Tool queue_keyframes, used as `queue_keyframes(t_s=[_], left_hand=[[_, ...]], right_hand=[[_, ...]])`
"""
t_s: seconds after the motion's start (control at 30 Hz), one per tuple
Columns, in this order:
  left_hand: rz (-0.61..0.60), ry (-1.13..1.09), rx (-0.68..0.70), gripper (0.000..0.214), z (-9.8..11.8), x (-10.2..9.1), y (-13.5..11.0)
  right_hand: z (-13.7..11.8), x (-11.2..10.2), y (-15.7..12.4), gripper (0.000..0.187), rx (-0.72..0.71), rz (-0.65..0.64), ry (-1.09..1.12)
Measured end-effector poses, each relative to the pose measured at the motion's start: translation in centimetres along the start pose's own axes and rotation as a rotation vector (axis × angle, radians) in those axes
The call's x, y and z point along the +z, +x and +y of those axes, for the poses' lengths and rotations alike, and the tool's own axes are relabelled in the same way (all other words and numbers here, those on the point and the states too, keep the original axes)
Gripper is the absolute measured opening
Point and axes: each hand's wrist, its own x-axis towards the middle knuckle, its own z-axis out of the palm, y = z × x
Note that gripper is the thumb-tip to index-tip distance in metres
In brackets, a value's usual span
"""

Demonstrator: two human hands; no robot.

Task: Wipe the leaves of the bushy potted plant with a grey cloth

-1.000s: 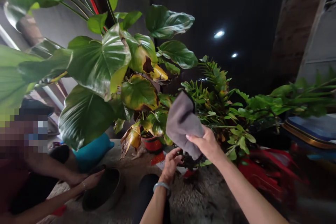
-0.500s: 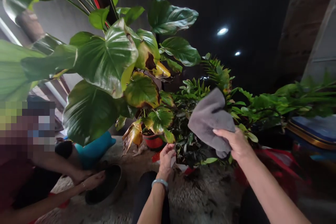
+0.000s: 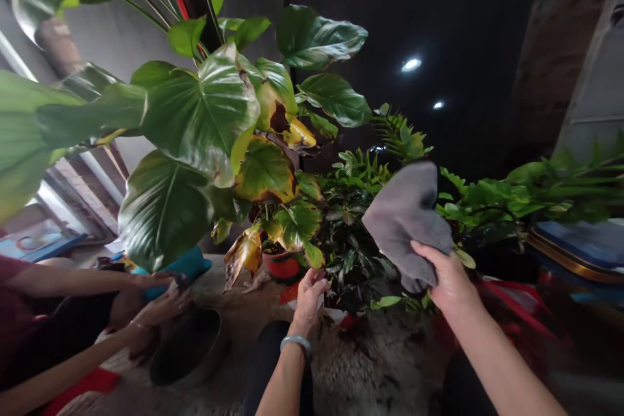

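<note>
A crumpled grey cloth [image 3: 409, 221] hangs from my right hand [image 3: 451, 279], which is closed on its lower right part, in front of the low bushy plant [image 3: 351, 240]. My left hand [image 3: 309, 299], a pale bangle on its wrist, is lower and further left, its fingers curled together. Just above those fingers is the tip of a green and yellow leaf [image 3: 298, 221] with brown edges. Whether the fingers hold this leaf or something behind it I cannot tell. The large-leaved plant [image 3: 202, 104] rises to the left, above a red pot [image 3: 283, 266].
At the left, a co-worker's hands [image 3: 163, 309] hold a wadded cloth near a dark basin [image 3: 188, 348]. A turquoise object [image 3: 188, 266] lies behind them. On the right are leafy plants [image 3: 492, 192], a blue-and-gold container [image 3: 575, 250] and a red bag [image 3: 521, 305].
My right hand and the grey cloth have shifted slightly right, and the cloth has changed shape. My left hand has barely moved. The co-worker's hands have come up from the basin with a cloth.
</note>
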Motion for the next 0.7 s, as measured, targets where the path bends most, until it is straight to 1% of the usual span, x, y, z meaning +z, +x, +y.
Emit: queue_keyframes(t_s=[0.07,0.13,0.2,0.27,0.3,0.37,0.43,0.5,0.53,0.6,0.63,0.7], left_hand=[[-0.012,0.012,-0.032,0.042,-0.3,0.0,-0.1],[-0.017,0.019,-0.050,0.043,-0.6,-0.2,0.0],[-0.040,0.036,-0.064,0.043,-0.8,-0.4,0.1],[-0.073,0.060,-0.073,0.045,-0.9,-0.6,0.2],[-0.088,0.072,-0.074,0.046,-0.9,-0.6,0.2],[-0.113,0.101,-0.070,0.050,-0.9,-0.5,0.1],[-0.130,0.134,-0.052,0.051,-0.7,-0.3,-0.2],[-0.139,0.156,-0.039,0.049,-0.3,0.0,-0.5],[-0.148,0.159,-0.033,0.047,-0.1,0.1,-0.7],[-0.176,0.153,-0.024,0.040,0.3,0.2,-1.1],[-0.186,0.146,-0.021,0.037,0.6,0.2,-1.3],[-0.159,0.123,-0.015,0.031,0.9,0.2,-1.6]], right_hand=[[2.4,-0.7,-1.0,0.029,0.246,0.021,-0.007],[5.0,-2.4,-3.3,0.024,0.461,0.016,-0.058],[6.4,-4.1,-5.6,0.022,0.502,-0.040,-0.079],[5.8,-4.6,-6.8,0.024,0.478,-0.087,-0.071],[4.9,-4.1,-6.8,0.027,0.455,-0.095,-0.053],[2.6,-2.0,-5.8,0.035,0.367,-0.082,0.014],[0.9,0.7,-4.5,0.041,0.242,-0.083,0.094],[0.8,2.8,-3.7,0.042,0.169,-0.104,0.107],[1.4,3.3,-3.7,0.040,0.179,-0.126,0.056],[3.3,2.9,-4.7,0.035,0.234,-0.214,-0.162],[4.3,2.1,-5.5,0.032,0.240,-0.281,-0.309],[5.2,0.3,-7.0,0.033,0.179,-0.416,-0.599]])
